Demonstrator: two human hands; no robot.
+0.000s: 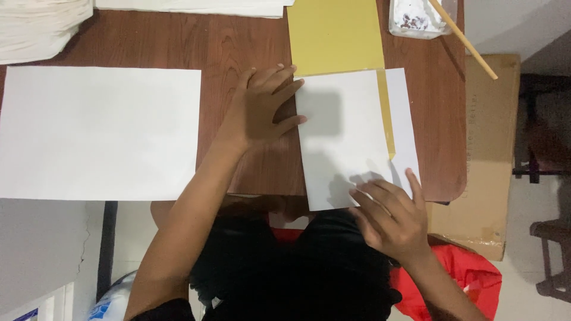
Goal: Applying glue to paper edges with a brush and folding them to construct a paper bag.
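Two bare hands press flat on one folded white sheet (348, 139); neither grasps it. We note the left hand (262, 110) lies open, fingertips on the sheet's left edge. The right hand (392, 217) rests spread on the sheet's near right corner. The sheet sits on the wooden table (244, 41), overlapping a yellow sheet (333, 35) that shows as a strip along its fold. A large white sheet (98, 131) lies well to the left. A white tray (413, 21) with a wooden stick (464, 41) stands at the far edge.
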